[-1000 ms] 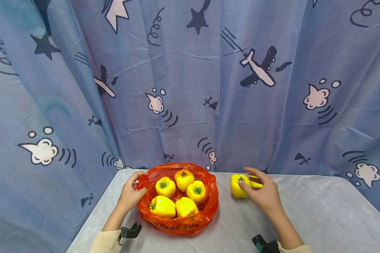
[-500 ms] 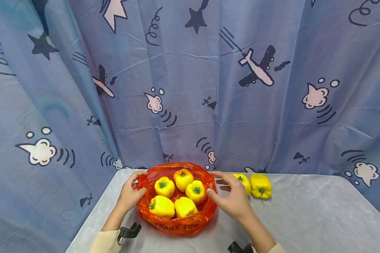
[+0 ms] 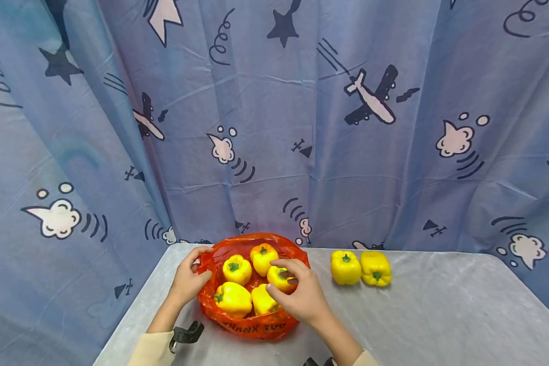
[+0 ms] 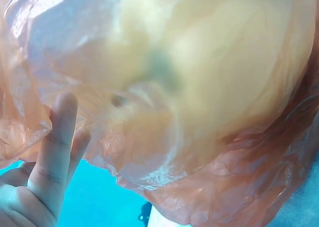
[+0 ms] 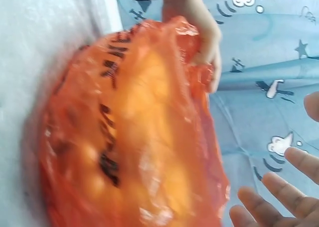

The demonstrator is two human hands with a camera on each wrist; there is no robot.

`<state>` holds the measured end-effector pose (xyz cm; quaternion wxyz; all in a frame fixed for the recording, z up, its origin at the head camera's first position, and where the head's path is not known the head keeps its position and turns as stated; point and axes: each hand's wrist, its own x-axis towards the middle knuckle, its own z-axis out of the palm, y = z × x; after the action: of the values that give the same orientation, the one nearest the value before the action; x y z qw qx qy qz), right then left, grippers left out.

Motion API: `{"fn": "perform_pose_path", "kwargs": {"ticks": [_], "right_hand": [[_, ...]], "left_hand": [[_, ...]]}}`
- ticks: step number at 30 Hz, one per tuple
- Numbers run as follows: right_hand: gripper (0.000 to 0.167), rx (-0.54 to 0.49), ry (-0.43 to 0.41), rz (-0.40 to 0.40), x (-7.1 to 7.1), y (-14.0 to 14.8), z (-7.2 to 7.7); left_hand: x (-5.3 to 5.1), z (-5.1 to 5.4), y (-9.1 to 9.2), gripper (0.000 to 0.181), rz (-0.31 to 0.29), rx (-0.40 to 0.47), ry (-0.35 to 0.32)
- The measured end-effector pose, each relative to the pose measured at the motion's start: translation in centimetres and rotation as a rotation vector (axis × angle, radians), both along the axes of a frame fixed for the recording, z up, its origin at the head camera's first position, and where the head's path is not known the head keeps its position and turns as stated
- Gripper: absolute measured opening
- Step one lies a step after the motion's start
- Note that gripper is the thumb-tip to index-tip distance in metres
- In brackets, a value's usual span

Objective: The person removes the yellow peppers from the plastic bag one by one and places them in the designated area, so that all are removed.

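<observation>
A red plastic bag [image 3: 256, 330] printed THANK YOU stands wide-mouthed on the table, with several yellow bell peppers [image 3: 232, 299] in it. My left hand [image 3: 186, 279] holds the bag's left rim, thumb on the inner side. Through the thin plastic in the left wrist view, a pepper [image 4: 234, 62] shows beside the fingers [image 4: 54, 157]. Above the bag's right side hovers my right hand [image 3: 304, 295], partly covering two peppers. Its fingers [image 5: 294, 197] are spread and hold nothing in the right wrist view.
Two more yellow bell peppers, one upright [image 3: 345, 268] and one on its side [image 3: 376, 269], sit together at the table's back edge, right of the bag. A blue patterned curtain [image 3: 256, 101] hangs behind the grey-white table [image 3: 439, 315].
My right hand has moved left from beside the two loose peppers to over the bag, carrying nothing. The left hand has stayed at the rim.
</observation>
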<state>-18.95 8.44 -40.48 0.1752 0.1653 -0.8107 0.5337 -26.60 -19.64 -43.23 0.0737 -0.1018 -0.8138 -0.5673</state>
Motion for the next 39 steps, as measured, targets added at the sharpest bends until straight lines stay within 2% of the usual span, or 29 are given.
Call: {"fn": "perform_pose_path", "kwargs": {"ticks": [4,10,13,21,30,39], "right_hand": [[0.037,0.068,-0.005,-0.004,-0.1,-0.7,-0.8],[0.036,0.238,-0.051,-0.086,-0.1,-1.0,-1.9],[0.036,0.284,-0.079,-0.103,-0.3,-1.1,-2.4],[0.03,0.314,-0.107,-0.146,-0.9,-1.8,-3.9],[0.03,0.326,-0.1,-0.198,-1.3,-2.9,-5.1],[0.037,0.347,-0.155,-0.159,-1.5,-3.6,-5.3]], "left_hand": [[0.0,-0.2,0.0,0.047,-0.003,-0.006,0.001],[0.1,-0.3,0.0,0.047,-0.006,0.001,-0.011],[0.2,-0.3,-0.1,0.047,0.0,0.0,-0.011],[0.1,-0.3,-0.2,0.046,-0.006,0.005,0.004],[0.0,-0.4,-0.2,0.046,-0.005,0.006,0.009],[0.0,-0.4,-0.2,0.046,-0.018,0.024,-0.003]]}}
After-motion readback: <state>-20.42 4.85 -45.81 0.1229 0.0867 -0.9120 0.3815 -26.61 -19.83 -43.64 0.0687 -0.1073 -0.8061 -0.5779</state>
